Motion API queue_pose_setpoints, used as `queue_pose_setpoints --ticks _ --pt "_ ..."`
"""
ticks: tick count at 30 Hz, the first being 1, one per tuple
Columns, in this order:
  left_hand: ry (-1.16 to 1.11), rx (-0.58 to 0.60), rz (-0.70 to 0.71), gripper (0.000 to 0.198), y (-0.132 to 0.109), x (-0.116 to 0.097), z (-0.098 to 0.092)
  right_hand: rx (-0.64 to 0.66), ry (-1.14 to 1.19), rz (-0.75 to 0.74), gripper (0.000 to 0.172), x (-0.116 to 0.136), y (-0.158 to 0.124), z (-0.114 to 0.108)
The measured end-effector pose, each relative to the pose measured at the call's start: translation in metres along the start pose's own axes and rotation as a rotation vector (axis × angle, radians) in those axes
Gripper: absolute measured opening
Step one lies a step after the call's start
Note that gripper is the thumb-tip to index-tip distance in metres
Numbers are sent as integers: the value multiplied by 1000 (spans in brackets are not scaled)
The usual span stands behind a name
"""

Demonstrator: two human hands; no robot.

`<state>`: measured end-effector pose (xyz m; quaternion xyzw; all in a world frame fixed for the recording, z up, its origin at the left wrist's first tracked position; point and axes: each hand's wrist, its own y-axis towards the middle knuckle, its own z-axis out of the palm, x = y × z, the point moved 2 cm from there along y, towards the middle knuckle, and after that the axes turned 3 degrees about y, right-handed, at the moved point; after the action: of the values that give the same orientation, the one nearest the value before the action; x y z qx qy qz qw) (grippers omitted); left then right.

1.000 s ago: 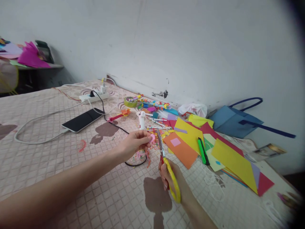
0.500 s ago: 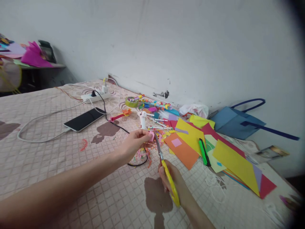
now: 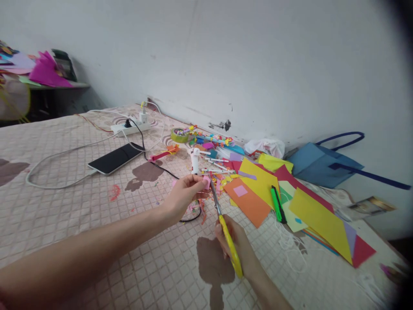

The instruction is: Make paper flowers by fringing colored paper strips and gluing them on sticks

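Note:
Between thumb and fingers, my left hand (image 3: 189, 191) pinches a small piece of pink paper (image 3: 207, 182). My right hand (image 3: 237, 241) is wrapped round yellow-handled scissors (image 3: 230, 247). The metal blades point away from me and lie right beside the pink paper's right edge; whether they touch it I cannot tell. Just beyond my left hand stands a white glue gun (image 3: 195, 161). Small coloured paper scraps (image 3: 222, 184) lie around and under the hands. An orange sheet (image 3: 248, 202) with a pink square on it lies to the right of the scissors.
A green cutter knife (image 3: 278, 204) rests on coloured sheets, with white string (image 3: 290, 247) below it. Leftward lie a phone (image 3: 116, 158) on a cable and a power strip (image 3: 130, 128). A tape roll (image 3: 179, 135) and a blue bag (image 3: 322, 165) are near the wall. A black cord passes behind my left hand.
The view has shifted slightly. Both hands keep nearly the same place, with the pink paper and the scissors still held close together.

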<state>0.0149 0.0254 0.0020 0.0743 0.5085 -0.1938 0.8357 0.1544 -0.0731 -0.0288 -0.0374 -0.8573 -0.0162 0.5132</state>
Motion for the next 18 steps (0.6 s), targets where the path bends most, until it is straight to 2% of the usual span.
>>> queue_pose_setpoints --ticks 18 --pt "-2 -2 2 23 -1 -1 1 -26 71 81 32 -1 1 3"
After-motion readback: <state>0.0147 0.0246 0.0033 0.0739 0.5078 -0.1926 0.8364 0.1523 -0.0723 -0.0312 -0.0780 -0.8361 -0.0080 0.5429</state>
